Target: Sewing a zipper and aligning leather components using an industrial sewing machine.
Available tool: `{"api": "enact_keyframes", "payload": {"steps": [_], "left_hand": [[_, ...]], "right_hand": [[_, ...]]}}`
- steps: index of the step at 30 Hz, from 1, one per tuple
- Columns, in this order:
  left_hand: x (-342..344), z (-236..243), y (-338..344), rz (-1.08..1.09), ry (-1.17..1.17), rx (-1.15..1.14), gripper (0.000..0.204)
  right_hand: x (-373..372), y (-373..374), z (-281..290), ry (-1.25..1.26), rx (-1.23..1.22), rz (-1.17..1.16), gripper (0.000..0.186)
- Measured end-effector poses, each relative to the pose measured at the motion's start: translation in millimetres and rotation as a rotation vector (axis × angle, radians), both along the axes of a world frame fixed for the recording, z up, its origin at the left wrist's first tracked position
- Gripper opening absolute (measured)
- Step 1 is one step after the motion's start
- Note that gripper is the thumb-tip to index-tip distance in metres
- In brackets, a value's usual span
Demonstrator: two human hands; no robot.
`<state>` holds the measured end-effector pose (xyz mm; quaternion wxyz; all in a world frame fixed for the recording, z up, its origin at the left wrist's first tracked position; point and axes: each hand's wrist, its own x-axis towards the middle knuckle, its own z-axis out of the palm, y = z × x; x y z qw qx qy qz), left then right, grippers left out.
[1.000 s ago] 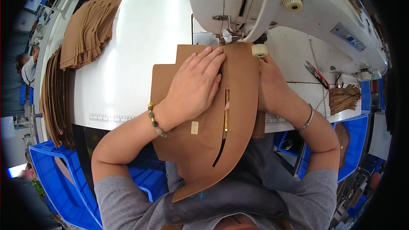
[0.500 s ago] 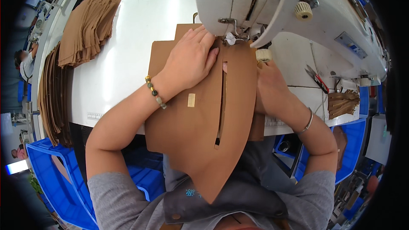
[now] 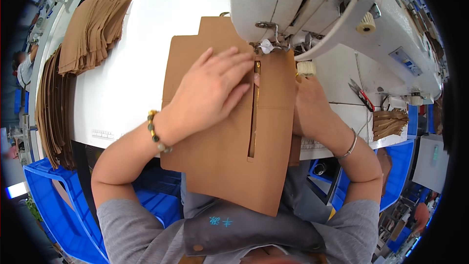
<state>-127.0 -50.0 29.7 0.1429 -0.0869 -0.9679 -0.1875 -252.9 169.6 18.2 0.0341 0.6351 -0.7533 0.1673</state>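
A flat brown leather-like panel (image 3: 220,154) lies under the white metal sewing machine (image 3: 271,0), brass-toothed zipper (image 3: 257,95) behind it, sewing apparently unfinished; left hand (image 3: 207,90) spread on top, gripping nothing; right hand (image 3: 310,102) partly hidden, grip unclear.

A grey short-sleeved top (image 3: 129,230) was worn beneath a dark apron (image 3: 264,237), which was marked with turquoise characters (image 3: 226,222) and fitted with a copper-coloured stud (image 3: 198,248). The left wrist (image 3: 172,121) was ringed by a bracelet (image 3: 155,138) of green and gold-toned beads, the right wrist (image 3: 342,137) by a silver-toned bangle (image 3: 353,143).
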Motion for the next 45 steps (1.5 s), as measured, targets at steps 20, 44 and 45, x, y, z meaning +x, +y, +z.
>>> {"api": "enact_keyframes", "payload": {"steps": [20, 44, 45], "left_hand": [[7.9, -17.0, 5.9, 0.058, -0.039, -0.099, 0.044], [-2.4, -11.0, 6.8, -0.01, 0.061, -0.254, 0.049], [-2.1, -10.3, 6.6, -0.01, 0.065, -0.26, 0.047]], "right_hand": [[-1.2, -2.7, -2.0, 0.045, -0.006, 0.015, 0.057], [-10.5, 9.7, 16.3, -0.187, 0.126, -0.066, 0.033], [-14.6, 13.1, 19.4, -0.188, 0.122, -0.067, 0.033]]}}
